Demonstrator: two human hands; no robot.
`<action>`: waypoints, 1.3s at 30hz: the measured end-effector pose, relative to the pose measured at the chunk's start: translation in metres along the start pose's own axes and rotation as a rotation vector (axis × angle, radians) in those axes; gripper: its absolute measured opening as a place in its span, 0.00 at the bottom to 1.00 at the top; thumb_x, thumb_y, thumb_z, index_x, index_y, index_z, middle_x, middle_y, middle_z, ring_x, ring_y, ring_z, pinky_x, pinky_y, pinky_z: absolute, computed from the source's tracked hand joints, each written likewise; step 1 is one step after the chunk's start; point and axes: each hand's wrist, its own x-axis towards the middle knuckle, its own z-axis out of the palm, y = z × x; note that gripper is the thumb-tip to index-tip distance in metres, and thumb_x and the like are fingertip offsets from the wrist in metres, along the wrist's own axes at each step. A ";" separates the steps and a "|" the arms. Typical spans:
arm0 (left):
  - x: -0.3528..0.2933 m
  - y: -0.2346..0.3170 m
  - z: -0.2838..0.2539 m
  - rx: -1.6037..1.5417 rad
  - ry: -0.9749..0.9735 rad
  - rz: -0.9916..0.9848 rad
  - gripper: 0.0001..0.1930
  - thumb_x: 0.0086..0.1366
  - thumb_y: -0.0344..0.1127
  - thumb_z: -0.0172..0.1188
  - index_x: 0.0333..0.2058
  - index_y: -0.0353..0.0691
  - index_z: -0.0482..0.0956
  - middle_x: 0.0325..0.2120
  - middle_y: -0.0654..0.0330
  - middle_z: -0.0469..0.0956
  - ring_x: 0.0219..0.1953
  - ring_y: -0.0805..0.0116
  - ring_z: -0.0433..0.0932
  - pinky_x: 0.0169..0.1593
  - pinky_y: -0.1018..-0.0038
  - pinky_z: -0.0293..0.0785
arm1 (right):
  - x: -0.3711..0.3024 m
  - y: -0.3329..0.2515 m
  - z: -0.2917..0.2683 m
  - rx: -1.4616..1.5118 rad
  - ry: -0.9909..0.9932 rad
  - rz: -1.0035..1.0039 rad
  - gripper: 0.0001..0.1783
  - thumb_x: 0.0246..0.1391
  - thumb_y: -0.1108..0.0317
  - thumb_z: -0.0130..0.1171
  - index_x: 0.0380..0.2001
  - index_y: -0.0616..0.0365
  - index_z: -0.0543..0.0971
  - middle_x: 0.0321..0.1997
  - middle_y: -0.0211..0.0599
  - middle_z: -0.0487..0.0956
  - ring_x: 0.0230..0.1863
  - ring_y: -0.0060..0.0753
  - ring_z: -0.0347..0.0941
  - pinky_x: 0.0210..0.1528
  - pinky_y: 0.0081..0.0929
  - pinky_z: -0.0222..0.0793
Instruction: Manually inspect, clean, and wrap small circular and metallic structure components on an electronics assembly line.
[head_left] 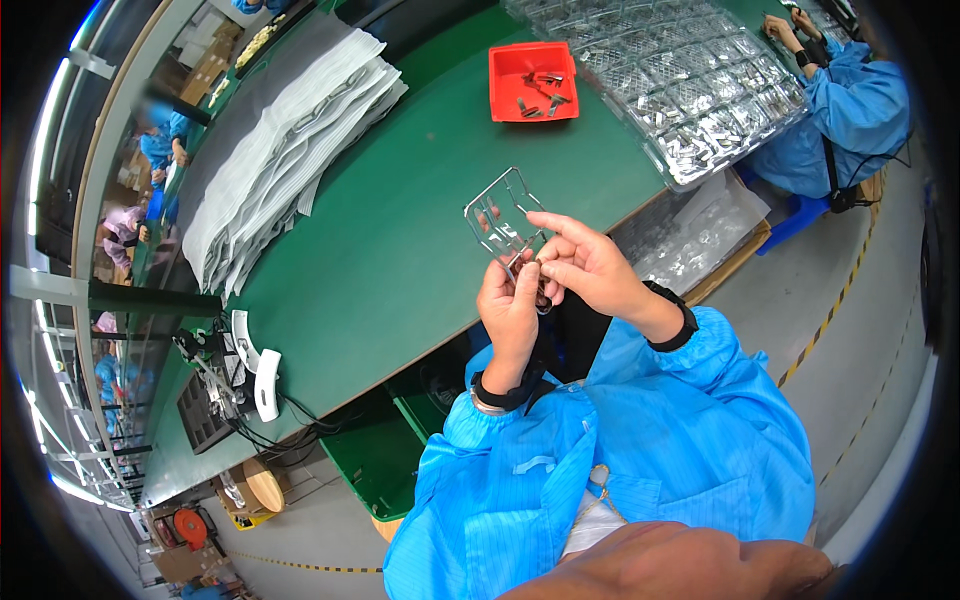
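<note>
In front of my chest, over the near edge of the green table (pixel 415 235), I hold a bent metal wire frame (pixel 478 238). My left hand (pixel 511 318) is closed on its lower end, fingers wrapped and thumb pressed in. My right hand (pixel 600 278) pinches at the same end with thumb and bent fingers, while its index finger reaches along the frame's side. Small dark and reddish parts show between the fingertips, too small to name. Beyond the frame sits a red plastic tray (pixel 497 108) with several small metal clips (pixel 545 92) inside.
Clear blister trays (pixel 665 75) full of shiny metal parts cover the far right. A person in a blue smock (pixel 850 110) works beside them. White sheets (pixel 290 140) are stacked at the left, near a small device with white curved pieces (pixel 266 385). A green crate (pixel 375 465) stands below the table.
</note>
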 end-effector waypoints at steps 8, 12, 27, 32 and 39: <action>0.006 0.006 -0.020 0.134 0.092 0.066 0.11 0.68 0.36 0.52 0.40 0.33 0.76 0.27 0.62 0.76 0.27 0.80 0.70 0.30 0.84 0.65 | 0.037 -0.060 -0.116 -0.571 0.432 -0.224 0.13 0.52 0.76 0.53 0.43 0.63 0.75 0.29 0.31 0.76 0.28 0.22 0.75 0.28 0.19 0.72; 0.007 0.002 -0.026 0.128 0.077 0.034 0.15 0.70 0.40 0.48 0.41 0.32 0.76 0.27 0.62 0.76 0.25 0.81 0.70 0.28 0.84 0.65 | 0.066 -0.076 -0.185 -1.082 0.559 -0.116 0.11 0.48 0.75 0.53 0.36 0.60 0.78 0.29 0.39 0.79 0.30 0.30 0.77 0.33 0.26 0.72; 0.008 0.007 -0.024 0.170 -0.067 -0.018 0.17 0.71 0.42 0.45 0.47 0.35 0.73 0.28 0.64 0.75 0.26 0.82 0.70 0.30 0.83 0.66 | 0.052 -0.069 -0.089 -1.012 0.260 -0.348 0.10 0.47 0.74 0.58 0.37 0.59 0.78 0.31 0.35 0.79 0.30 0.23 0.76 0.32 0.20 0.69; 0.002 0.005 -0.018 0.293 -0.158 0.023 0.15 0.70 0.37 0.46 0.49 0.36 0.72 0.26 0.67 0.73 0.26 0.84 0.68 0.29 0.85 0.65 | 0.039 -0.047 -0.011 -1.001 -0.132 -0.304 0.15 0.43 0.75 0.62 0.37 0.57 0.75 0.31 0.39 0.78 0.28 0.36 0.75 0.29 0.31 0.69; -0.003 0.012 -0.025 0.377 -0.176 0.060 0.15 0.70 0.37 0.45 0.49 0.36 0.72 0.25 0.67 0.72 0.24 0.83 0.68 0.28 0.85 0.65 | 0.038 -0.029 -0.008 -0.899 -0.087 -0.376 0.15 0.40 0.75 0.64 0.35 0.58 0.75 0.29 0.36 0.74 0.30 0.37 0.71 0.30 0.30 0.67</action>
